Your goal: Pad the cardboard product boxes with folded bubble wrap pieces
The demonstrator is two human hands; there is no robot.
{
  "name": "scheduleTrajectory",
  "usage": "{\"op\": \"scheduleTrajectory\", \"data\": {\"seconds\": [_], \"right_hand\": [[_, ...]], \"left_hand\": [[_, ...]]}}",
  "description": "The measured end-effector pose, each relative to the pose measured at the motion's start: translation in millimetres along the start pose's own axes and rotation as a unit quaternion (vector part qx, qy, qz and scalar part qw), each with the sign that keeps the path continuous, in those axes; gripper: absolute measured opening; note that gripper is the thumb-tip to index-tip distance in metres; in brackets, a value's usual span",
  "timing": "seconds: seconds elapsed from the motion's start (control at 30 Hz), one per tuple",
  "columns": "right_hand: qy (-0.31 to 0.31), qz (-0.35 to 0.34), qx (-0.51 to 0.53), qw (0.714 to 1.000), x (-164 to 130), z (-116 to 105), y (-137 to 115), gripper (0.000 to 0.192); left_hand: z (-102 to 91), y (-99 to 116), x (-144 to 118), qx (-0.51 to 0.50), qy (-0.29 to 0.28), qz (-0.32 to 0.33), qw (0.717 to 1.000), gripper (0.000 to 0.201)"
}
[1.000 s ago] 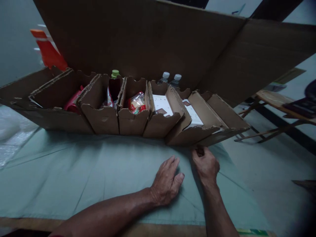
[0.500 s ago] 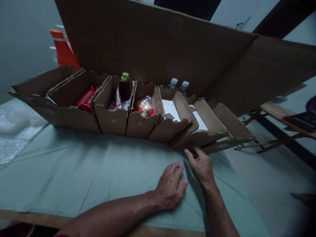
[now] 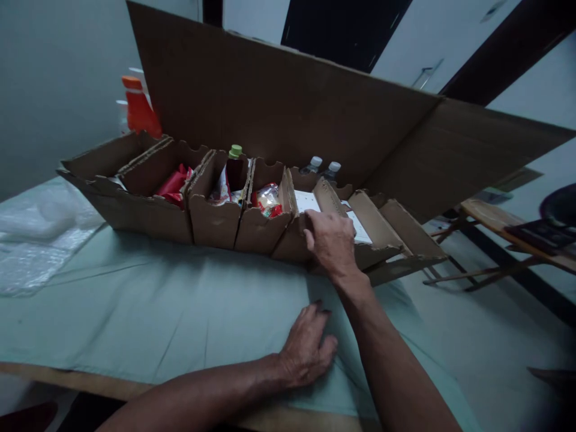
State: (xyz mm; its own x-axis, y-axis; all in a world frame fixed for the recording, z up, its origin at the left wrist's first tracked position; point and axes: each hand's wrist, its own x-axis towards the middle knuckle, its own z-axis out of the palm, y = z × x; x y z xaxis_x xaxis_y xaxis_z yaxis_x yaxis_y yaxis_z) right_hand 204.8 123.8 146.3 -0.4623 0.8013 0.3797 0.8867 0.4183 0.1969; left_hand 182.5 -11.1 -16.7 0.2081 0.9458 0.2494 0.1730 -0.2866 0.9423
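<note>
A long cardboard box (image 3: 148, 219) split by leaning cardboard dividers lies on a table under a pale green cloth (image 3: 157, 312). My right hand (image 3: 332, 241) rests on top of a divider (image 3: 326, 201) near the box's right end, fingers curled over its edge beside a white carton (image 3: 306, 200). My left hand (image 3: 308, 348) lies flat on the cloth in front of the box, holding nothing. The compartments hold red packets (image 3: 173, 183), a green-capped bottle (image 3: 234, 153), a snack bag (image 3: 269, 199) and two clear bottles (image 3: 321, 169).
The box's big lid flap (image 3: 279, 114) stands up behind the compartments. An orange bottle (image 3: 137, 111) stands behind the box's left end. Clear plastic wrap (image 3: 31, 240) lies on the table at left. A wooden folding table (image 3: 504, 231) stands on the floor at right.
My right hand has risen from the cloth at the box's front edge onto a divider near the right end. My left hand stayed flat on the cloth. The view shifted.
</note>
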Motion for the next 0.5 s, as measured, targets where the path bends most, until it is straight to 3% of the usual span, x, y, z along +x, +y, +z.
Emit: {"op": "scheduleTrajectory", "data": {"seconds": [0.13, 0.27, 0.37, 0.5], "right_hand": [[-0.047, 0.02, 0.011, 0.999, 7.9, -6.1, 3.0, 0.038], [-0.089, -0.021, 0.016, 0.996, -18.3, -28.3, 4.5, 0.024], [-0.062, -0.077, 0.051, 0.994, -65.9, -50.2, 7.0, 0.024], [0.001, -0.167, 0.165, 0.972, -162.6, -73.2, 33.3, 0.029]], "left_hand": [[-26.7, 10.7, -41.3, -0.002, -0.019, -0.041, 0.999, 0.052], [-66.2, 22.7, -81.1, 0.007, 0.016, -0.071, 0.997, 0.045], [-95.3, 30.1, -100.5, 0.021, 0.065, -0.069, 0.995, 0.041], [-125.0, 37.1, -108.1, 0.037, 0.147, -0.055, 0.987, 0.048]]}}
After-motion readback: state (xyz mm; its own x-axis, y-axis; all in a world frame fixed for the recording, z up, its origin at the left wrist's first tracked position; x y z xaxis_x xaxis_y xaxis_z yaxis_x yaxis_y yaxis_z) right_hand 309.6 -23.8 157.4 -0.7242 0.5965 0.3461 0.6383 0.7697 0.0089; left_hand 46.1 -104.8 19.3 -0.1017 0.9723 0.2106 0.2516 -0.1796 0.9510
